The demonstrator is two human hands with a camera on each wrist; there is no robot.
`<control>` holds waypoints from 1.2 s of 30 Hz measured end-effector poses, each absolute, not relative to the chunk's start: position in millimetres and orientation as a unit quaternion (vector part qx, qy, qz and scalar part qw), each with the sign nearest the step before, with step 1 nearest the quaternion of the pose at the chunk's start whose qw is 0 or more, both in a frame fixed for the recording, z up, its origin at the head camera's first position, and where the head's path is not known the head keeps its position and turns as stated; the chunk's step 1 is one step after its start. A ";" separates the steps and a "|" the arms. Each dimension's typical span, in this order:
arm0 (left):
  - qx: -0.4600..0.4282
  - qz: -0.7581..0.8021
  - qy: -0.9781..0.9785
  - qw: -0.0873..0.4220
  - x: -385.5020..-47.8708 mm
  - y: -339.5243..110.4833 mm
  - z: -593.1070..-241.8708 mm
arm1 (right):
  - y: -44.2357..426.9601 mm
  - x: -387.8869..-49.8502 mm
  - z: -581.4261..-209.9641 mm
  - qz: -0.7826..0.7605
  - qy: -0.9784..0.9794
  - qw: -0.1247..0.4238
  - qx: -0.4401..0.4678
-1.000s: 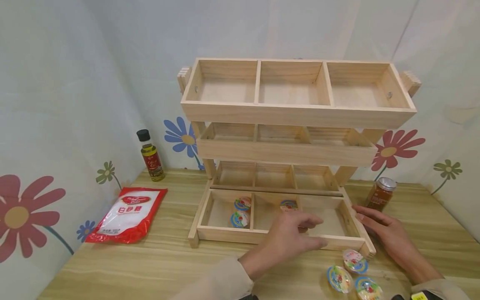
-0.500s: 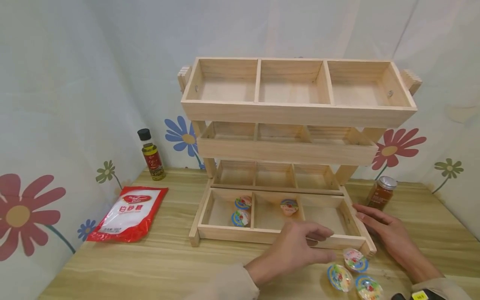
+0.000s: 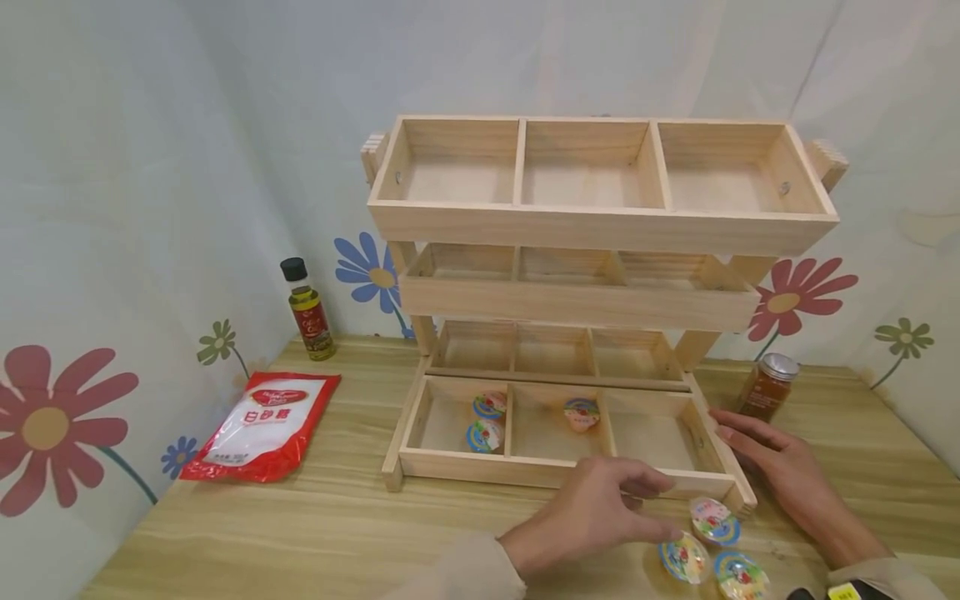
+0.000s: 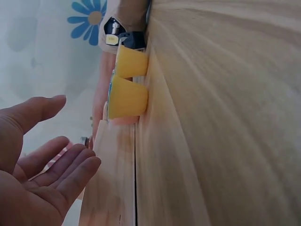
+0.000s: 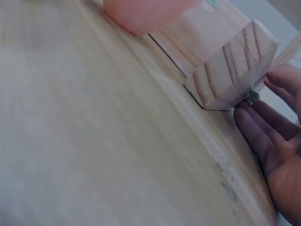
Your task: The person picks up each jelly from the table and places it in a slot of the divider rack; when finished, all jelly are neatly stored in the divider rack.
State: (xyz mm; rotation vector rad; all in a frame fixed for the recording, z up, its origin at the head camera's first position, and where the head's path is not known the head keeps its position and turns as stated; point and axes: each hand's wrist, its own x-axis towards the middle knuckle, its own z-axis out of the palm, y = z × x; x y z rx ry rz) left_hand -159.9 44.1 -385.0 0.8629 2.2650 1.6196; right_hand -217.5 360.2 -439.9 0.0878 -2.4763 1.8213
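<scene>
Three jelly cups lie on the table: a yellow cup [image 3: 686, 558], another yellow cup [image 3: 741, 575] and a pink cup [image 3: 715, 522]. My left hand [image 3: 596, 512], empty with thumb and fingers apart, hovers at the nearest yellow cup, its thumb by the lid. In the left wrist view, a gap shows between that hand [image 4: 42, 160] and the cups. A wooden three-section tray rack [image 3: 600, 229] stands behind. My right hand [image 3: 795, 483] touches the rack's right side with extended fingers. The bottom tray holds two cups [image 3: 486, 435] at left and a pink cup [image 3: 581, 414] in the middle.
A spice jar [image 3: 768, 387] with a silver lid stands beyond my right hand. On the left are a red and white sugar bag [image 3: 264, 425] and an olive oil bottle [image 3: 309, 312]. A flower-printed curtain hangs behind the table.
My left hand has moved right and toward the front, away from the tray's middle section to the loose cups, uncovering the pink cup there. The right hand stays at the rack's side.
</scene>
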 end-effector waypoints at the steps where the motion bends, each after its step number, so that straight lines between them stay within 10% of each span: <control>1: 0.292 0.551 0.773 0.116 -159.6 44.3 -385.5 | 360.0 -217.6 -439.9 0.595 -0.802 0.032 0.029; 36: 0.335 0.475 0.796 0.169 -154.3 58.1 -406.3 | 359.1 -216.6 -437.8 0.625 -0.779 0.026 0.044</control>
